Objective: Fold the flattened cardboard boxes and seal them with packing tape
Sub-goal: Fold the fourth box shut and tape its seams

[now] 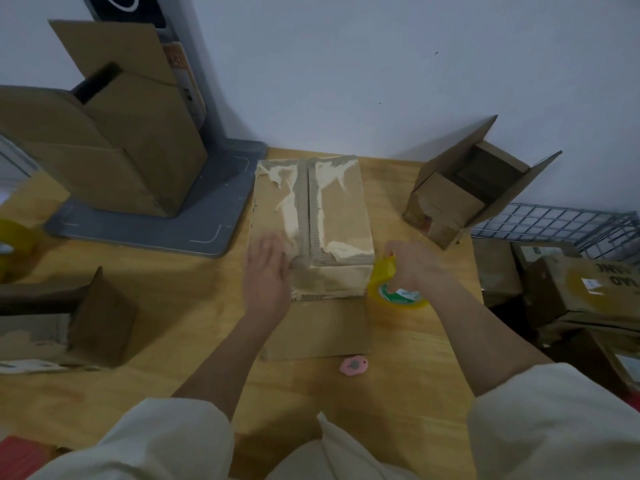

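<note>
At the frame's centre sits the folded brown cardboard box (313, 223). My left hand (266, 277) presses it with flat, straight fingers; my right hand (414, 268) grips the yellow tape roll (394, 294). I should pull the tape straight along the seam.

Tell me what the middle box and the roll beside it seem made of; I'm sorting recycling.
Box: matte brown corrugated cardboard, judging by ribbed fluting where the top layer is torn. Roll: glossy, translucent yellowish plastic tape, likely; its green-and-white core could be printed card, too blurred to tell.
</note>
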